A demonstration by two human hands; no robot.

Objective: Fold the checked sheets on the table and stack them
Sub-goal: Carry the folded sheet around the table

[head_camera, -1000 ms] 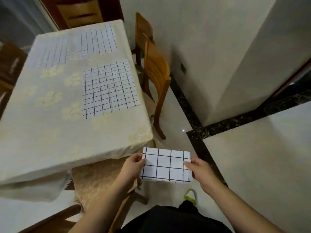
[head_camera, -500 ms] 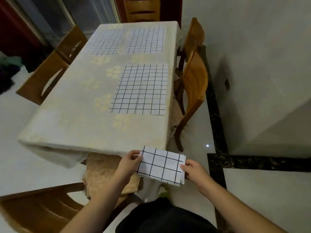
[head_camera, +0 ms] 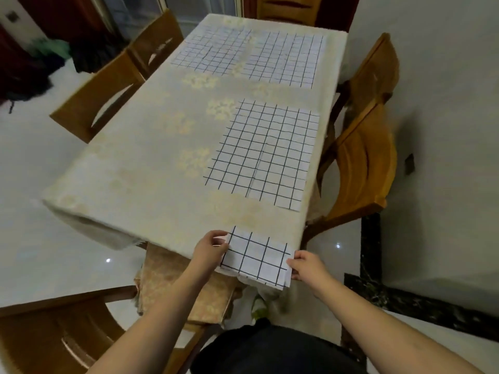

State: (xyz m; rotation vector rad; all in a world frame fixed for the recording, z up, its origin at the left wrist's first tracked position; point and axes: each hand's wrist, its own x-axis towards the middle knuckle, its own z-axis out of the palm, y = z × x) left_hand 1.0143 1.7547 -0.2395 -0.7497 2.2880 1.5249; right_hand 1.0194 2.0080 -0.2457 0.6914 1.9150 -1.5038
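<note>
A small folded checked sheet point(head_camera: 256, 256) is held at the table's near right corner, partly over the edge. My left hand point(head_camera: 210, 248) pinches its left end and my right hand point(head_camera: 306, 267) pinches its right end. Three unfolded checked sheets lie flat on the table point(head_camera: 135, 171): one point(head_camera: 266, 155) on the right side in the middle, with a crease down it, one point(head_camera: 213, 51) at the far left and one point(head_camera: 286, 59) at the far right.
The table has a pale flowered cloth. Wooden chairs stand around it: two on the right point(head_camera: 361, 163), two on the left point(head_camera: 108, 90), one at the far end point(head_camera: 286, 8) and one at the near left point(head_camera: 54, 327) with a patterned cushion point(head_camera: 172, 287).
The view has swung left and closer to the table. Both hands have carried the folded sheet forward from over the floor to the table's near corner.
</note>
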